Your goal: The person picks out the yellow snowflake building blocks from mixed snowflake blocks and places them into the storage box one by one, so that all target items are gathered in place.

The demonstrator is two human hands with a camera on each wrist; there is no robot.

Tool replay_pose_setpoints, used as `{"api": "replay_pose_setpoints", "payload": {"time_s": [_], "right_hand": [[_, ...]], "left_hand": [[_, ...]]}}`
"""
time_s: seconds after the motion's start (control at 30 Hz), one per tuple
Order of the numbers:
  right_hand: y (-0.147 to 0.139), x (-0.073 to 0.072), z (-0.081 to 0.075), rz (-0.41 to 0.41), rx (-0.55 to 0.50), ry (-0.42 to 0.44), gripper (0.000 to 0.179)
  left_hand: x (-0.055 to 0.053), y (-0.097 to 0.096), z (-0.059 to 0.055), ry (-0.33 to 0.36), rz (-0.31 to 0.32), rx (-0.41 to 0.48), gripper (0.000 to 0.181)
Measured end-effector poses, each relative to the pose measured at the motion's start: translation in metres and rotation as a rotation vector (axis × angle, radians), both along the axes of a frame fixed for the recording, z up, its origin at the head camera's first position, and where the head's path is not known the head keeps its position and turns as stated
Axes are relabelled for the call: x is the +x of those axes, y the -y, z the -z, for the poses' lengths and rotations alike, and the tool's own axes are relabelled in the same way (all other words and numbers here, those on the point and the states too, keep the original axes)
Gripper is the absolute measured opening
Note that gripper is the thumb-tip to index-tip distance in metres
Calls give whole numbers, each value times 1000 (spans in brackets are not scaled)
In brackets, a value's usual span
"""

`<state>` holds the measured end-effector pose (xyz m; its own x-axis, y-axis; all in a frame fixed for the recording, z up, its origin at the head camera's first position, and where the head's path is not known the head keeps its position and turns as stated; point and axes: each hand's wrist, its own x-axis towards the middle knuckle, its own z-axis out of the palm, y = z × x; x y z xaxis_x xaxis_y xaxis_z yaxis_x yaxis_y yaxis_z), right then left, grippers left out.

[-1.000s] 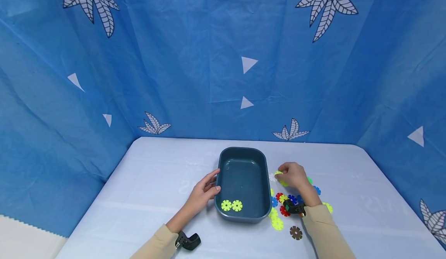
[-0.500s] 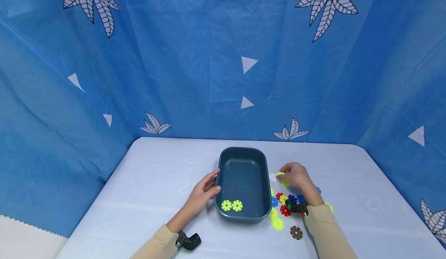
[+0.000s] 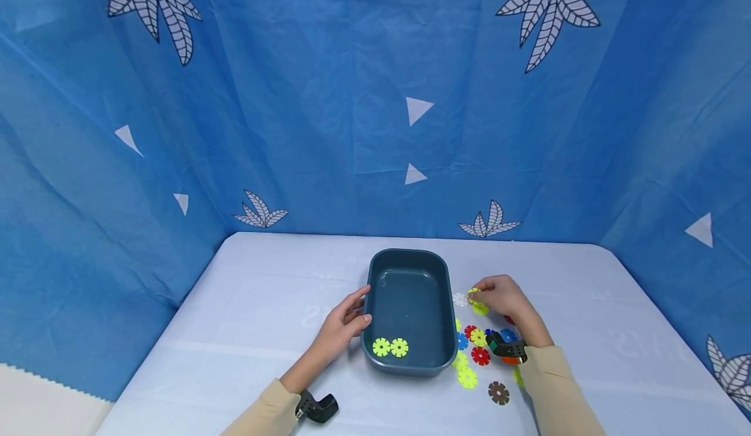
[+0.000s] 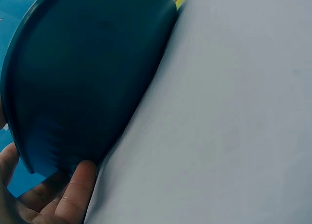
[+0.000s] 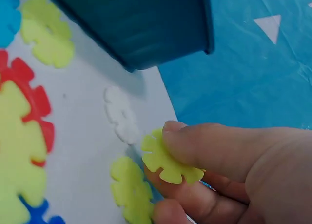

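Right hand [image 3: 503, 296] pinches thin, notch-edged yellow disc [image 5: 168, 160], thumb on top, near bin's three o'clock. Matching disc [image 5: 131, 192] just beside at six; white disc [image 5: 121, 115] near, at nine. Left hand [image 3: 340, 322], fingers loosely spread, touches smooth, round-cornered bin [image 3: 407, 292] at nine. Two yellow discs [image 3: 381, 347] inside, toward seven. Creased blue drape [image 3: 328, 130] at twelve.

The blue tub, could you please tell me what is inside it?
Two yellow discs lie side by side in the tub, toward its near left corner; its near wall hides its own inner face.
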<state>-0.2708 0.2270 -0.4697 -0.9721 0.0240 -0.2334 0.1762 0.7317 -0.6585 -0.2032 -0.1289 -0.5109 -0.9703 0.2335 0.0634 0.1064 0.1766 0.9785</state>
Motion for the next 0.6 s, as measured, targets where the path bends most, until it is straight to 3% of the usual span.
{"api": "replay_pose_setpoints", "payload": {"time_s": [0.6], "right_hand": [[-10,-1,-13,61,-246,20,33]], "left_hand": [[1,0,-2,4,-13,2,58]]}}
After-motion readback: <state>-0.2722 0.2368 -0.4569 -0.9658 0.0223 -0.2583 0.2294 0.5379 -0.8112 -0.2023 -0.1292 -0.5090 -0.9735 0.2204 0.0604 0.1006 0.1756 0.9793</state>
